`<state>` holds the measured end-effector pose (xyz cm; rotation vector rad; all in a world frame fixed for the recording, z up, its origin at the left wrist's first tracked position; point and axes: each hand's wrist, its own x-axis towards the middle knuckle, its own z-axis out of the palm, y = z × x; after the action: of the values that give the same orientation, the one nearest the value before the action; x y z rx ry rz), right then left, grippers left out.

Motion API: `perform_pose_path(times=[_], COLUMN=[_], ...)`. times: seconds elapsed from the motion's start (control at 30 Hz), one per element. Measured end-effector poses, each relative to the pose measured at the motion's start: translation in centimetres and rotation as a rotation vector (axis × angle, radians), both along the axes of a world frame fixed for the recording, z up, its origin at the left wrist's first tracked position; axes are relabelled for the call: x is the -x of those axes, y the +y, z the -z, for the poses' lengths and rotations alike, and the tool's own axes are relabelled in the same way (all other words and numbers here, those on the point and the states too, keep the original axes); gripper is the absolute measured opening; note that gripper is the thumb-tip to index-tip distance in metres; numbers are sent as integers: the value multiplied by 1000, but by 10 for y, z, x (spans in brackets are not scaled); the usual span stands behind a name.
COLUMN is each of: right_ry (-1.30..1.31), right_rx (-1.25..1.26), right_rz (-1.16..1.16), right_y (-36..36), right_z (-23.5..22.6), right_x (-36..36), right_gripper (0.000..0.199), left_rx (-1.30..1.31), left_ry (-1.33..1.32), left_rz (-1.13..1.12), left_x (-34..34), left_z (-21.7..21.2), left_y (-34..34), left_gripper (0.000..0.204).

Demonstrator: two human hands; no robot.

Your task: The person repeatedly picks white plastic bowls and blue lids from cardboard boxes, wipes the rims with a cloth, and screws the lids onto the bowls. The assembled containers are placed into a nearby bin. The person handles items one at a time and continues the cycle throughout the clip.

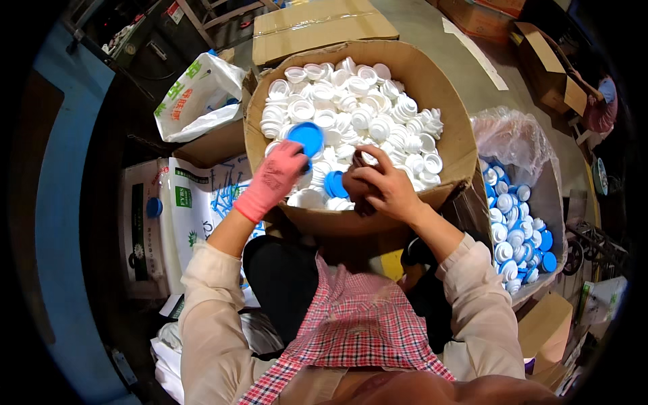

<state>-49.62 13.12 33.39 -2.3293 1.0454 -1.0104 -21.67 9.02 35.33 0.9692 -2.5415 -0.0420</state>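
My left hand (273,177), in a pink glove, grips a round blue cap (306,138) over the near left part of a large cardboard box (442,79). White plastic caps (351,111) fill this box in a loose heap. Bare and bent at the fingers, my right hand (388,182) hangs over the box's near side. Something dark brown (359,185) shows under its fingers; what they hold is hidden. Between my hands, more blue caps (335,183) lie on the white ones.
On the right stands a plastic-lined box (553,236) of blue and white caps. A white bag (202,94) stands at the left, above printed white sacks (192,192). Behind the big box lies a closed carton (324,27). Another person (601,108) is beside an open carton (543,71) far right.
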Motion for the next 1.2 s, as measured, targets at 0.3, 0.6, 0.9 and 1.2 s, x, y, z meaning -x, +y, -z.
perform_pose_path(times=[0.3,0.6,0.9,1.2], right_ry=[-122,-342,185,45], right_rx=[358,-6,387,507], right_rz=[125,334,139,259], right_y=[8,11,14,8], right_z=[-23,-20,-1,-6], right_x=[14,25,20,21], right_gripper=[19,42,34,34], left_rx=[-1221,-1207,-1640,-1436], left_ry=[1539,1452,1633,1350], left_rz=[45,124,183,108], left_x=[95,137,134,153], left_z=[25,11,26,39], left_y=[7,2,5,17], left_gripper=[44,51,65,42])
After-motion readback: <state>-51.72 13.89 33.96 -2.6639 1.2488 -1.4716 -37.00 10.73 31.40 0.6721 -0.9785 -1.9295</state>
